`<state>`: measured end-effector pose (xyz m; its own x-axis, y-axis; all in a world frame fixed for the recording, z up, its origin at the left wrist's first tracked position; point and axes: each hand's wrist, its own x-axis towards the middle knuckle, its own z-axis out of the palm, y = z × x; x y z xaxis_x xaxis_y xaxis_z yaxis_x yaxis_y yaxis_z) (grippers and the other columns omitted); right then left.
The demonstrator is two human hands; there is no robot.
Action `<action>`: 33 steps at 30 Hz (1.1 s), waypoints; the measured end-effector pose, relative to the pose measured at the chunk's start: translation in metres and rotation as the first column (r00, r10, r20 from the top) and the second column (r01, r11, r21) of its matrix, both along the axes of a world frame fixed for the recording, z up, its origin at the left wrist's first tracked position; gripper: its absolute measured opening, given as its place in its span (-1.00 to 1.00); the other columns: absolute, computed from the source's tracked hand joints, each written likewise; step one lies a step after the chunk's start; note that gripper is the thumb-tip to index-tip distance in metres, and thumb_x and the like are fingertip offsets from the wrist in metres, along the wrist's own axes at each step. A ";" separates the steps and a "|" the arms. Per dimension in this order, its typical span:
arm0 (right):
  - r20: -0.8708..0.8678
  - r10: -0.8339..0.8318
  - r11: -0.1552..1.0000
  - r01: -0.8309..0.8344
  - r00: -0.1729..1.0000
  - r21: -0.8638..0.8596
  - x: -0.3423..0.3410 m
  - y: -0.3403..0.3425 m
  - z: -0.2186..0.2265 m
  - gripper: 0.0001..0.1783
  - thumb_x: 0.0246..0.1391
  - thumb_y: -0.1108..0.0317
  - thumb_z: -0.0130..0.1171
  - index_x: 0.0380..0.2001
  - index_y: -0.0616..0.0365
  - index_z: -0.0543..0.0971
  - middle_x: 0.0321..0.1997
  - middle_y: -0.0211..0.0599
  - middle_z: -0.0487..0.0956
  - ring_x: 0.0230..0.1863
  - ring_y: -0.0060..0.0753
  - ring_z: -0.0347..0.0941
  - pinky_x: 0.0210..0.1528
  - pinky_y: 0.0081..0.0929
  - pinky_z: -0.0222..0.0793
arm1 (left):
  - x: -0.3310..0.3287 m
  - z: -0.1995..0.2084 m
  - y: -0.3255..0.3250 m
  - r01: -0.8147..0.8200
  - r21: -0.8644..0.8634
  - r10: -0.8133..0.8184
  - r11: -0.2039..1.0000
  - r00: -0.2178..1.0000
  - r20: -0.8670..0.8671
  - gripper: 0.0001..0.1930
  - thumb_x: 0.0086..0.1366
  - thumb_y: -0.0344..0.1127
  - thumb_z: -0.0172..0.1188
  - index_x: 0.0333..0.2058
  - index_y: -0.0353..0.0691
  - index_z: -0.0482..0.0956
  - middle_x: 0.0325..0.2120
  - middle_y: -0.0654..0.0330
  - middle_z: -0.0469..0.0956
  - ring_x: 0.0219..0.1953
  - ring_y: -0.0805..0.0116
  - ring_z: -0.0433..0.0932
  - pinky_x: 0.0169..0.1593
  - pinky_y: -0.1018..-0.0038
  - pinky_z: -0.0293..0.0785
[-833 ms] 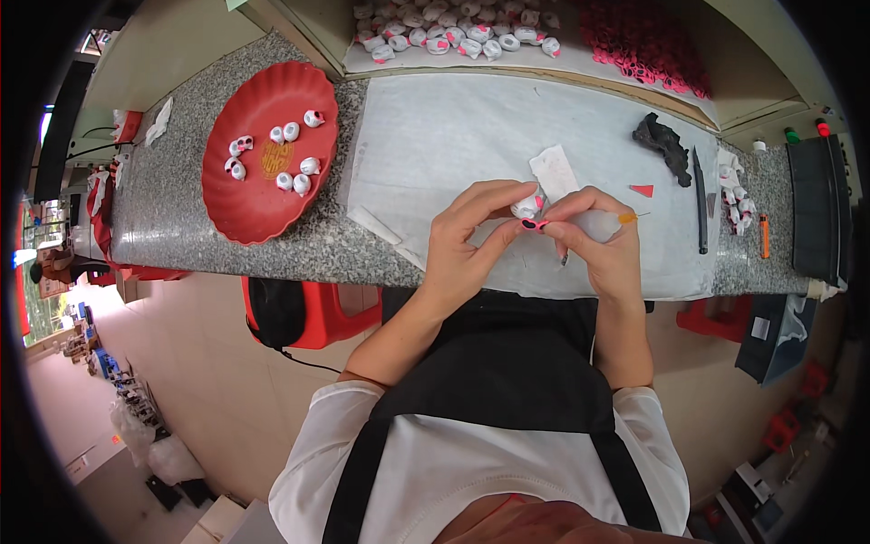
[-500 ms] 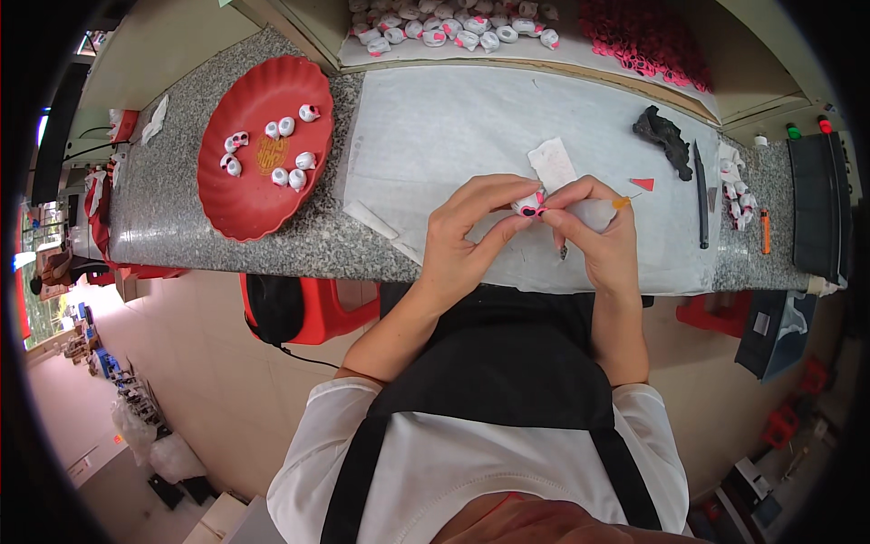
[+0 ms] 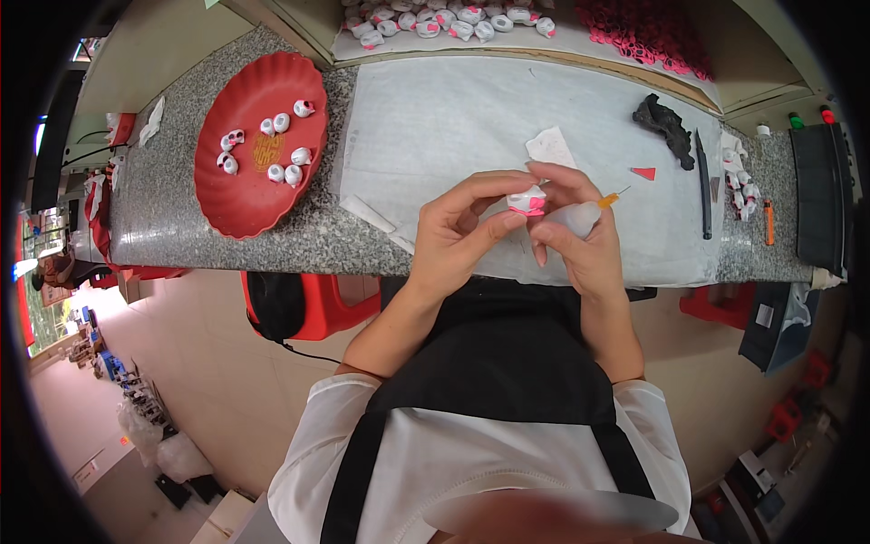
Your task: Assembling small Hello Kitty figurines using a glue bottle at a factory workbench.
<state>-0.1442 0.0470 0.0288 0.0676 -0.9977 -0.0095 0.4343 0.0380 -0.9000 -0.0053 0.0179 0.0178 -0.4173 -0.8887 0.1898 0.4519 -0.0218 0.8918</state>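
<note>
My left hand (image 3: pixel 451 228) pinches a small white piece (image 3: pixel 526 197) with a bright pink band along its lower side, between thumb and fingers. My right hand (image 3: pixel 591 258) is closed round a translucent squeeze bottle (image 3: pixel 578 218). Its orange needle tip (image 3: pixel 608 200) points up and to the right, away from the white piece. The right fingers are curled close beside the white piece; whether they touch it I cannot tell. Beyond the hands, a torn scrap of white paper (image 3: pixel 549 145) lies on the white sheet (image 3: pixel 435 118).
Several similar white pieces sit in a red scalloped plate (image 3: pixel 213 195) at the left. A shelf behind holds more white pieces (image 3: pixel 426 27) and a pink heap (image 3: pixel 643 41). At right lie a crumpled black thing (image 3: pixel 664 130), a dark pen-like tool (image 3: pixel 704 195) and a red scrap (image 3: pixel 642 173).
The white piece has turned in my left fingers, so its pink band now faces me. My right thumb and fingertips have drawn back from it, still holding the bottle.
</note>
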 end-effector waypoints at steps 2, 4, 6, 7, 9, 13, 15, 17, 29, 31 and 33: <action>0.025 0.011 1.000 -0.011 1.000 0.017 -0.001 0.000 -0.005 -0.62 -0.27 0.55 0.09 -0.26 0.28 0.32 -0.42 -0.26 0.38 -0.57 -0.59 0.29 -0.70 -0.73 0.20 | 0.000 0.000 0.001 0.005 -0.008 -0.005 1.000 1.000 0.000 -0.72 -0.02 -0.62 0.01 -0.24 -0.37 0.36 -0.25 0.09 0.36 -0.17 0.36 0.33 -0.11 0.52 0.27; 0.050 0.023 0.999 -0.025 0.998 0.033 -0.003 0.002 -0.010 -0.63 -0.26 0.54 0.09 -0.26 0.29 0.32 -0.39 -0.23 0.39 -0.57 -0.58 0.29 -0.70 -0.73 0.21 | 0.000 0.000 0.002 0.008 -0.017 -0.008 1.000 1.000 0.000 -0.72 -0.02 -0.62 0.01 -0.25 -0.38 0.37 -0.25 0.09 0.37 -0.16 0.35 0.33 -0.11 0.52 0.27; 0.046 0.006 1.000 -0.008 0.999 0.023 -0.005 0.003 -0.013 -0.65 -0.26 0.55 0.09 -0.29 0.31 0.33 -0.34 -0.19 0.40 -0.57 -0.57 0.30 -0.70 -0.72 0.21 | 0.000 -0.002 0.002 0.032 -0.024 -0.031 0.999 0.999 0.026 -0.72 -0.02 -0.60 0.02 -0.25 -0.38 0.37 -0.26 0.07 0.37 -0.16 0.34 0.33 -0.11 0.50 0.27; 0.046 0.007 1.000 -0.008 0.999 0.025 -0.005 0.003 -0.013 -0.65 -0.26 0.55 0.09 -0.29 0.31 0.33 -0.34 -0.19 0.40 -0.57 -0.57 0.30 -0.70 -0.72 0.21 | 0.000 -0.001 0.002 0.032 -0.022 -0.031 0.999 0.999 0.026 -0.72 -0.02 -0.60 0.02 -0.25 -0.38 0.37 -0.26 0.07 0.37 -0.16 0.34 0.33 -0.11 0.50 0.27; 0.015 0.010 1.000 -0.010 1.000 0.025 -0.005 0.004 -0.012 -0.66 -0.26 0.57 0.08 -0.29 0.30 0.33 -0.34 -0.19 0.40 -0.56 -0.58 0.31 -0.69 -0.72 0.21 | 0.000 0.000 0.002 0.053 0.018 -0.053 0.998 0.999 -0.001 -0.73 -0.02 -0.59 0.03 -0.26 -0.38 0.37 -0.25 0.07 0.37 -0.18 0.35 0.35 -0.11 0.50 0.27; -0.034 0.009 1.000 -0.009 0.999 0.014 -0.003 0.003 -0.005 -0.67 -0.27 0.59 0.08 -0.31 0.29 0.34 -0.38 -0.21 0.40 -0.55 -0.58 0.32 -0.69 -0.73 0.21 | 0.000 0.003 0.003 0.048 0.077 -0.047 0.996 0.999 -0.009 -0.74 -0.01 -0.58 0.02 -0.26 -0.39 0.37 -0.26 0.07 0.37 -0.20 0.36 0.36 -0.11 0.50 0.27; 0.003 -0.003 0.999 0.003 1.000 0.054 -0.004 0.004 -0.008 -0.68 -0.28 0.61 0.09 -0.33 0.28 0.35 -0.40 -0.23 0.39 -0.54 -0.59 0.33 -0.69 -0.73 0.21 | 0.000 0.002 0.003 0.098 0.101 -0.095 0.990 0.995 -0.034 -0.76 0.00 -0.58 0.02 -0.27 -0.39 0.38 -0.28 0.08 0.39 -0.21 0.37 0.36 -0.11 0.51 0.27; 0.025 -0.032 0.998 0.030 0.999 0.060 -0.002 0.004 -0.007 -0.70 -0.30 0.60 0.12 -0.36 0.28 0.38 -0.48 -0.29 0.39 -0.57 -0.64 0.31 -0.70 -0.76 0.19 | 0.001 0.003 0.004 0.095 0.096 -0.094 0.991 0.995 -0.017 -0.75 -0.01 -0.57 0.02 -0.27 -0.38 0.38 -0.28 0.09 0.39 -0.21 0.37 0.36 -0.12 0.51 0.27; 0.091 -0.090 0.996 0.087 0.992 0.029 0.001 0.005 -0.006 -0.74 -0.33 0.60 0.16 -0.44 0.27 0.42 -0.57 -0.34 0.41 -0.60 -0.65 0.30 -0.71 -0.78 0.18 | -0.009 -0.001 0.011 -0.112 -0.178 0.137 0.978 0.982 0.132 -0.82 0.03 -0.48 0.01 -0.32 -0.31 0.40 -0.34 0.12 0.42 -0.27 0.37 0.38 -0.18 0.55 0.26; 0.094 -0.097 0.995 0.095 0.991 0.021 0.002 0.005 -0.006 -0.74 -0.33 0.60 0.17 -0.44 0.27 0.42 -0.58 -0.34 0.41 -0.60 -0.66 0.30 -0.71 -0.78 0.18 | -0.009 0.000 0.011 -0.123 -0.184 0.148 0.975 0.980 0.130 -0.82 0.04 -0.47 0.00 -0.32 -0.31 0.39 -0.34 0.12 0.42 -0.28 0.38 0.38 -0.18 0.56 0.26; 0.082 -0.100 0.995 0.098 0.992 0.028 0.002 0.006 -0.006 -0.74 -0.34 0.59 0.17 -0.44 0.27 0.42 -0.58 -0.34 0.41 -0.61 -0.66 0.30 -0.72 -0.78 0.18 | -0.008 0.002 0.012 -0.110 -0.149 0.127 0.983 0.985 0.113 -0.83 0.05 -0.46 -0.01 -0.32 -0.32 0.39 -0.34 0.13 0.42 -0.27 0.40 0.37 -0.19 0.56 0.26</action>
<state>-0.1419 0.0528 0.0231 -0.0304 -0.9990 -0.0319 0.5105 0.0120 -0.8598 -0.0136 0.0298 0.0194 -0.3385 -0.9010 0.2715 0.3321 0.1556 0.9303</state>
